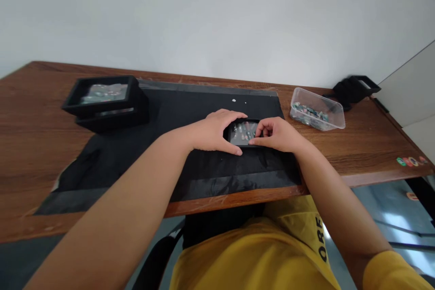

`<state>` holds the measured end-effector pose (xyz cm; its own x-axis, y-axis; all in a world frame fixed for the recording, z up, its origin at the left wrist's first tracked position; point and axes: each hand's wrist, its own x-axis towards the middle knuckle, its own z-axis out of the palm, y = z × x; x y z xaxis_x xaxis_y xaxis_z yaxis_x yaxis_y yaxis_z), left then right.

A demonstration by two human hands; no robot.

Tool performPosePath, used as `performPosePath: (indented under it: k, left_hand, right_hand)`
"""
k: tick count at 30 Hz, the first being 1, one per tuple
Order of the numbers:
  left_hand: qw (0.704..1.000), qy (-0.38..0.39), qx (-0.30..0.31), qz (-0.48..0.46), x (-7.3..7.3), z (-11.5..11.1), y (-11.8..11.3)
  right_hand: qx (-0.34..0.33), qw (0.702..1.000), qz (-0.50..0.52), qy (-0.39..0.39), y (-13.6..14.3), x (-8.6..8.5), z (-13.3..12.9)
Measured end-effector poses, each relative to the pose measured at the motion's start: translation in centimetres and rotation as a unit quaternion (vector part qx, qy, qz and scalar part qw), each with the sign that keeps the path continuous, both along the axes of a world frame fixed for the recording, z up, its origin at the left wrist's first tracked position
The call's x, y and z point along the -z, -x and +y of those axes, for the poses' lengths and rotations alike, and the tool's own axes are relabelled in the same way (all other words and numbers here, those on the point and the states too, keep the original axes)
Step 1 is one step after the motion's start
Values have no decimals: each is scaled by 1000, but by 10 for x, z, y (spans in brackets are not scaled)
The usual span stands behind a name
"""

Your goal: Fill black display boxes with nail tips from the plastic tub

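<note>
A small black tray (234, 142) lies on a black mat (204, 167) on the brown wood-grain desk (367, 140), with small glossy pieces (245, 131) in green, pink and pale tones inside it. The left hand (222, 131) is at the tray's 9 o'clock side, its fingers set wide: the thumb reaches along the near edge toward 6 o'clock and the forefinger along the far edge toward 12. The right hand (272, 133) comes in from 3 o'clock, its fingers curled and narrow over that end of the tray, thumb tip and forefinger tip close together just by the pieces; whether a piece sits between them is too small to tell. From the tray, a stack of larger black boxes (117, 115) stands between 9 and 10 o'clock, the top one holding more such pieces (105, 93). Between 2 and 3 o'clock, off the mat, a clear plastic container (335, 120) holds a loose heap of similar pieces (311, 112). Beyond it, in the same direction, lie some blurred black items (355, 89) near the wall (217, 22). Tiny white bits (234, 100) dot the mat toward 11 o'clock, and colourful round stickers (408, 161) show near the desk's edge between 3 and 4 o'clock.
</note>
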<state>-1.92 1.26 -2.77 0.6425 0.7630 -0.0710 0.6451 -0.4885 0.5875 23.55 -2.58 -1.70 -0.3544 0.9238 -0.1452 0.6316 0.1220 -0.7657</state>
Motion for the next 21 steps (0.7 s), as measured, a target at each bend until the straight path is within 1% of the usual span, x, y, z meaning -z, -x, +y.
performPosePath:
  k: [5, 9, 11, 13, 15, 16, 18, 20, 21]
  left_hand:
    - [1000, 7, -10, 2, -5, -4, -6]
    - [998, -10, -54, -15, -7, -8, -11]
    - [995, -45, -75, -48, -7, -9, -13]
    - [988, -85, -88, -90, -8, -10, -13]
    - [980, -117, -92, -129, -10, -11, -12]
    - [976, -131, -91, -147, -10, -12, -12]
    - [968, -158, -80, -179, -11, -14, -14]
    - [962, -177, -60, -199, -9, -16, -17]
    - [960, -183, -49, -205, -7, -16, -18]
  right_hand:
    - [-4, 1000, 19, 3, -2, 2, 1]
    - [17, 996, 85, -3, -3, 3, 3]
    - [58, 990, 123, -34, -2, 4, 6]
    - [123, 977, 157, -76, -1, 5, 8]
    - [167, 965, 185, -84, 2, 3, 7]
    - [167, 964, 199, -64, 3, 1, 6]
    - [126, 965, 230, 12, 6, -3, 3]
    - [92, 957, 266, 72, 9, -6, 0]
    - [88, 951, 283, 92, 10, -7, -1]
